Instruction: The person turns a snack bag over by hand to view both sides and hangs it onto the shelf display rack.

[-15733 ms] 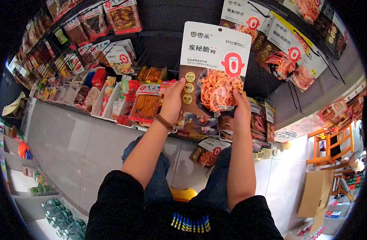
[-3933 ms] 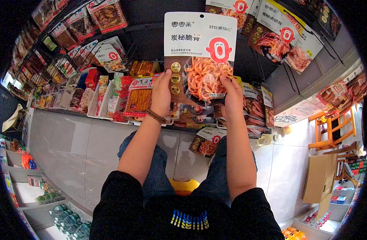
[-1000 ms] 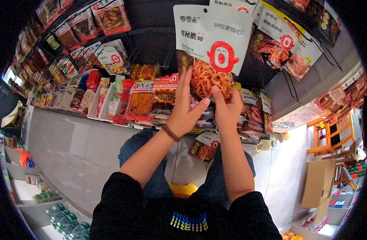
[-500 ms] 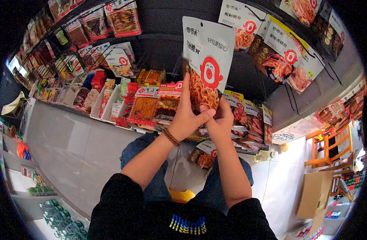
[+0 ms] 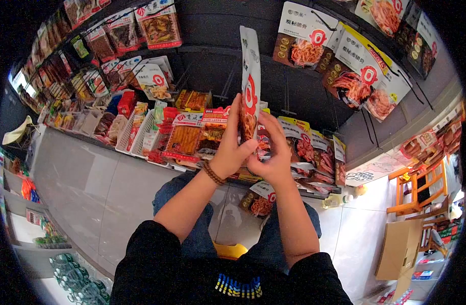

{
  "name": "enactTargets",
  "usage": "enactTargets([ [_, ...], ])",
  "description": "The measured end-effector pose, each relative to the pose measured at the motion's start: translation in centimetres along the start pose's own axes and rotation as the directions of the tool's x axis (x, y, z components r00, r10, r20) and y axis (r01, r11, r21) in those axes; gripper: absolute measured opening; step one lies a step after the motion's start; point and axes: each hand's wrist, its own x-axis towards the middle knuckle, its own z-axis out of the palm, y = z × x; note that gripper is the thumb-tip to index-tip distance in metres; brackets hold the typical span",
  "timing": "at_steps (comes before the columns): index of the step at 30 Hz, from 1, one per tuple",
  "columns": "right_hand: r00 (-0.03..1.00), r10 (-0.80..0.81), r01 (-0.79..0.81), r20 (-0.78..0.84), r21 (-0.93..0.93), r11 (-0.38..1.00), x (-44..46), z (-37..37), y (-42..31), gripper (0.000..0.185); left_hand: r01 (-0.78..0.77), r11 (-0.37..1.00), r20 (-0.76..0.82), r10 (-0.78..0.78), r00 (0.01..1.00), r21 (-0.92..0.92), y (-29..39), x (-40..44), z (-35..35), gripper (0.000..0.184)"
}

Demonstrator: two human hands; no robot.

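A white snack bag (image 5: 250,76) with a red cartoon figure and a noodle-like food picture stands upright before me, turned almost edge-on. My left hand (image 5: 232,140) is closed round its lower left side, thumb in front, a beaded bracelet at the wrist. On the other side, my right hand (image 5: 273,150) curls its fingers against the bag's lower right edge; its thumb is close to my left thumb. A similar bag (image 5: 259,198) is low down between my knees. More white bags (image 5: 304,38) of the same look hang from hooks at upper right.
Packed snacks (image 5: 184,134) and white baskets (image 5: 141,134) line the low shelf. Hanging packets (image 5: 158,25) fill the upper left. Black hooks (image 5: 370,127) jut out at right. A wooden chair (image 5: 418,188) and cardboard box (image 5: 398,249) stand to the right, bottles (image 5: 78,279) at lower left.
The bag has turned from facing me to nearly edge-on. My right hand's fingers have moved up and curl at its right side.
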Motion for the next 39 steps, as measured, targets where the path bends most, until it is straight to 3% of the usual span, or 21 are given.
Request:
enactTargets([
  [6,0.995,-0.048,0.049,0.082,-0.017,0.999,0.0,-0.7,-0.2,0.06,0.128,0.976,0.034,-0.124,0.992,-0.178,-1.5,-0.8,-0.7,0.096],
  [8,0.995,-0.039,0.04,0.091,-0.002,0.999,-0.1,-0.9,0.3,0.059,0.24,0.877,0.0,-0.264,0.964,-0.416,-1.7,-1.2,-0.6,0.085],
  [10,0.999,-0.011,0.011,0.032,-0.007,1.0,-0.1,-1.0,0.7,0.053,0.223,0.857,0.003,-0.25,0.968,-0.465,-1.4,-1.3,-0.7,0.082],
  [12,1.0,0.028,-0.028,-0.006,-0.012,1.0,-0.1,-1.4,1.1,0.051,0.302,0.759,0.125,-0.283,0.951,-0.576,0.2,-1.1,-0.8,0.085],
  [17,0.986,0.131,-0.138,-0.105,-0.067,0.988,0.1,-2.0,2.2,0.045,0.272,0.698,0.056,-0.316,0.947,-0.663,0.1,-1.3,-1.5,0.076],
  [19,0.949,0.271,-0.261,-0.161,0.077,0.962,0.2,-2.1,2.3,0.045,0.244,0.672,-0.023,-0.362,0.932,-0.699,0.0,-1.3,-1.7,0.071],
  [26,0.913,0.39,-0.338,-0.122,0.313,0.888,0.6,-2.3,2.2,0.047,0.195,0.596,-0.097,-0.421,0.902,-0.779,0.5,-0.9,-1.7,0.065],
  [28,0.885,0.455,-0.388,-0.097,0.385,0.837,0.7,-2.2,2.3,0.047,0.176,0.462,-0.022,-0.391,0.92,-0.869,0.2,-0.9,-1.9,0.063],
  [31,0.798,0.598,-0.505,-0.079,0.455,0.733,0.6,-2.2,2.6,0.049,0.215,0.419,0.037,-0.394,0.918,-0.882,0.3,-0.8,-2.0,0.062],
  [35,0.801,0.597,-0.486,-0.045,0.533,0.692,0.3,-2.1,3.7,0.048,0.217,0.341,0.074,-0.386,0.92,-0.915,0.2,-0.7,-2.0,0.061],
  [39,0.742,0.67,-0.545,0.016,0.596,0.59,0.3,-2.1,2.9,0.036,0.235,0.305,0.11,-0.376,0.92,-0.923,0.2,-0.7,-2.2,0.06],
])
